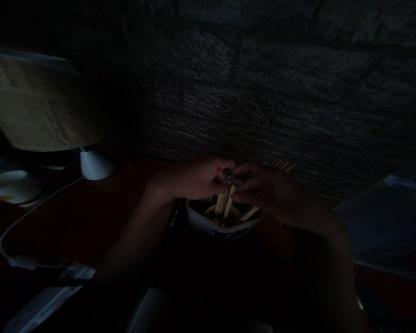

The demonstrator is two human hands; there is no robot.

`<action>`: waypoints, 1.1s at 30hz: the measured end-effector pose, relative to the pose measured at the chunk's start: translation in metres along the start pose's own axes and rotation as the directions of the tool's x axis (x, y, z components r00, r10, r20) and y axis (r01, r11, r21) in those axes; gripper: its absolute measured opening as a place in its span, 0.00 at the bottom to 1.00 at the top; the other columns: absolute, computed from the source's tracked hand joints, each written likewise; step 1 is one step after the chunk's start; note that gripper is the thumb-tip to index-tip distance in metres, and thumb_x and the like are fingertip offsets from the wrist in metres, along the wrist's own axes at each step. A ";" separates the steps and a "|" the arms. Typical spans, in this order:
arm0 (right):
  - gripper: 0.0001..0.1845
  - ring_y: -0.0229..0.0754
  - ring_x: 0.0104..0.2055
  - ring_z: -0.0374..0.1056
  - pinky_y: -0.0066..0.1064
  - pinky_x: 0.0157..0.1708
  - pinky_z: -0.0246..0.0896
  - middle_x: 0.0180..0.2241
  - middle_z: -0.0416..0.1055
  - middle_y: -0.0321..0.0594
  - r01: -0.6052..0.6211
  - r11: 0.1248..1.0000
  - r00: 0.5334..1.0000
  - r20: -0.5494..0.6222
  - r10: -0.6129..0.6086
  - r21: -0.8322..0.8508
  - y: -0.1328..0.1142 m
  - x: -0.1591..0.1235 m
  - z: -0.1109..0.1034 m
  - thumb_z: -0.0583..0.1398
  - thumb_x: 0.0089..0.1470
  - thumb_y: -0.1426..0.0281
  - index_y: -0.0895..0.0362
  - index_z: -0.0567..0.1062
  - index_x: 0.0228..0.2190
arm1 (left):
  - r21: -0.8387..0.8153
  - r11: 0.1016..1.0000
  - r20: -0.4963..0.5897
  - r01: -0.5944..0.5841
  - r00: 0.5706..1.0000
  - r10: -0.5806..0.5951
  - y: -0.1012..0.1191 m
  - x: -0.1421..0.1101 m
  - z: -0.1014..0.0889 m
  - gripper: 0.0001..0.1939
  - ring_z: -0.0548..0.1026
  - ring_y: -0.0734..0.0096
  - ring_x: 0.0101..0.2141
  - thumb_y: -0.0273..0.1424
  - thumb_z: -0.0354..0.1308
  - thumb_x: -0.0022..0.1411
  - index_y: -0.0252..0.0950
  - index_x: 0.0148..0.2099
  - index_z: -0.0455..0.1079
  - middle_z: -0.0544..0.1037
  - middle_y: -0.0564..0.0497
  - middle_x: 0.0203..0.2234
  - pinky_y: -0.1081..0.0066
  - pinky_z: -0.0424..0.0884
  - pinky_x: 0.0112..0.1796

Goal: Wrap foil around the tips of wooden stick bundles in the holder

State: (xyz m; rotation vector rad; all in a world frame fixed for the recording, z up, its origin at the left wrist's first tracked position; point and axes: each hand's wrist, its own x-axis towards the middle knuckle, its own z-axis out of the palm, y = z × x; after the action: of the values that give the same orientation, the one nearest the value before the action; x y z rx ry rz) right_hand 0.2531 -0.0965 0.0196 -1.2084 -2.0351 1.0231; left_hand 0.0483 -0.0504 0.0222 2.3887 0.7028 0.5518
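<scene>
The view is very dark. A light-walled container [223,226] with rounded corners stands in the middle, below my hands. Several thin pale sticks [222,206] rise from it toward my fingertips. My left hand [203,178] is closed at their upper ends, fingers pinched around a small dark, shiny thing [228,174] whose kind I cannot make out. From the right, my right hand [263,187] brings thumb and fingers together at the same spot, touching that small thing. More sticks [282,164] show behind the right hand, partly hidden by it.
A rough brick wall [208,92] rises close behind. To the left is a lamp with a printed shade [45,101], a white base [95,165] and a cord [31,212] across the reddish tabletop [114,203]. A white cup or bowl [10,185] sits far left; a pale panel [384,217] stands right.
</scene>
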 end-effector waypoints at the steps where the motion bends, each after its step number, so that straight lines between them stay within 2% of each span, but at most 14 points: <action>1: 0.18 0.45 0.38 0.77 0.32 0.35 0.68 0.35 0.81 0.38 -0.002 1.000 1.000 -0.003 0.002 -0.009 0.001 0.002 0.001 0.64 0.53 0.69 0.52 0.72 0.47 | -0.001 1.000 0.004 0.007 1.000 -0.007 0.000 0.000 0.000 0.07 0.75 0.73 0.28 0.27 0.57 0.61 0.33 0.42 0.69 0.78 0.53 0.29 0.77 0.62 0.25; 9: 0.05 0.44 0.36 0.75 0.32 0.34 0.65 0.33 0.80 0.40 -0.015 0.989 1.000 0.000 0.015 -0.145 -0.001 0.009 0.001 0.61 0.54 0.71 0.57 0.77 0.34 | 0.039 0.999 0.018 0.010 1.000 -0.010 -0.004 -0.003 -0.001 0.07 0.75 0.73 0.29 0.28 0.56 0.63 0.33 0.44 0.70 0.79 0.52 0.30 0.76 0.63 0.27; 14: 0.06 0.42 0.33 0.73 0.31 0.32 0.64 0.30 0.78 0.39 -0.005 0.988 1.000 0.023 0.009 -0.155 -0.003 0.008 0.001 0.59 0.56 0.70 0.57 0.77 0.33 | 0.018 1.000 -0.015 -0.002 1.000 0.002 -0.004 -0.003 -0.001 0.07 0.76 0.72 0.29 0.29 0.57 0.63 0.32 0.42 0.70 0.79 0.51 0.30 0.75 0.66 0.28; 20: 0.08 0.41 0.33 0.73 0.30 0.32 0.64 0.31 0.77 0.39 -0.016 0.984 0.999 0.032 0.022 -0.178 -0.003 0.006 0.002 0.59 0.59 0.68 0.56 0.75 0.29 | 0.038 0.998 -0.121 -0.053 0.991 0.057 0.007 -0.002 -0.006 0.07 0.78 0.71 0.36 0.24 0.54 0.63 0.33 0.41 0.73 0.81 0.49 0.35 0.74 0.71 0.37; 26: 0.08 0.42 0.33 0.73 0.30 0.31 0.63 0.29 0.77 0.37 -0.009 0.981 0.999 0.036 0.016 -0.196 0.000 0.006 0.000 0.59 0.59 0.66 0.56 0.77 0.32 | 0.025 0.999 -0.147 -0.038 0.988 0.041 0.009 0.003 -0.006 0.09 0.78 0.71 0.34 0.20 0.54 0.60 0.32 0.39 0.75 0.81 0.49 0.33 0.73 0.72 0.37; 33: 0.09 0.41 0.32 0.72 0.30 0.30 0.62 0.29 0.77 0.37 0.008 0.980 0.998 0.060 0.004 -0.200 0.001 0.006 0.000 0.59 0.59 0.65 0.55 0.77 0.31 | -0.004 1.000 -0.188 -0.016 0.982 0.015 0.010 0.005 -0.006 0.08 0.78 0.71 0.33 0.21 0.55 0.58 0.32 0.35 0.75 0.81 0.51 0.30 0.73 0.71 0.35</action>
State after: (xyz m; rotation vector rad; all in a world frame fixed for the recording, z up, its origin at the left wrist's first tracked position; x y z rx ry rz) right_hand 0.2512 -0.0909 0.0192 -1.2898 -2.2288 0.8796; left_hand 0.0520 -0.0519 0.0340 2.3598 0.7623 0.7936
